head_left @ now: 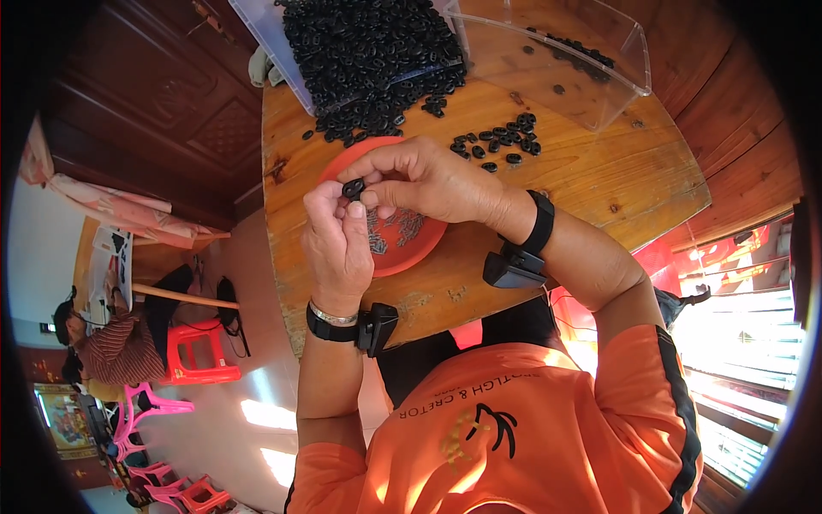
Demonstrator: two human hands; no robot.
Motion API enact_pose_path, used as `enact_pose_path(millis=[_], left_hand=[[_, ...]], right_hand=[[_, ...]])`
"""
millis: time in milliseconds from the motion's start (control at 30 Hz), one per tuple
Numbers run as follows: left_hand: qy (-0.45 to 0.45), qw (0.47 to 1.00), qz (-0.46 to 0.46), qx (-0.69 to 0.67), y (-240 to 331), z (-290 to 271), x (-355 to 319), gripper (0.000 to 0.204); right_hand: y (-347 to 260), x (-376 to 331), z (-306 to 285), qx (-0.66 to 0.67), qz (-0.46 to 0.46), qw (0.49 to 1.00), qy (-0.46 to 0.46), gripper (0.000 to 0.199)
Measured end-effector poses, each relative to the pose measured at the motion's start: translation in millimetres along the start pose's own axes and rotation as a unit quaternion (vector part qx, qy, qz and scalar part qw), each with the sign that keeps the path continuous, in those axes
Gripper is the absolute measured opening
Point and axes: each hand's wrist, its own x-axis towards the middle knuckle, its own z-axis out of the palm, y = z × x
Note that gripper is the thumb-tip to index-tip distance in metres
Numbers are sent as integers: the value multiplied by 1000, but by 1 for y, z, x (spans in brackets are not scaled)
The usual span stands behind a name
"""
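Over an orange-red bowl [421, 250], both hands meet at a small black oval plastic piece [353, 188] with openings in it. My left hand [337, 244] pinches it from below with thumb and fingertips. The thumb and index finger of my right hand [428, 178] close on its upper right side. Whether the right fingers also hold something smaller is hidden. In the bowl lie many small grey, metal-looking pieces [409, 226], partly covered by the hands.
A translucent bin [272, 44] spills a heap of black pieces [368, 73] onto the wooden table [599, 184]. A loose group of black pieces [505, 139] lies right of the bowl. A clear plastic box [644, 68] stands far right. Another person [116, 347] is beside a red stool [201, 353] at left.
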Motion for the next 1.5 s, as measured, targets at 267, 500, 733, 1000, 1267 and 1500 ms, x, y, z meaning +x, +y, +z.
enact_pose_path(millis=[267,500,733,1000,1267,1500], left_hand=[[-9,999,-29,-33,3,1,-1,21],[5,996,-36,-81,0,6,-4,21],[10,998,-38,-58,13,6,-5,19],[31,989,-81,-120,17,11,-7,13],[13,995,-58,-84,0,18,-6,26],[-6,996,-54,-64,4,15,-2,25]], right_hand=[[9,0,2,-16,-9,1000,10,29],[6,-2,7,-17,-17,999,23,27],[14,-1,11,4,-45,999,21,21],[11,-2,12,8,-53,998,23,19],[-11,3,-27,19,-29,991,131,16],[-21,2,-95,54,-202,913,349,20]])
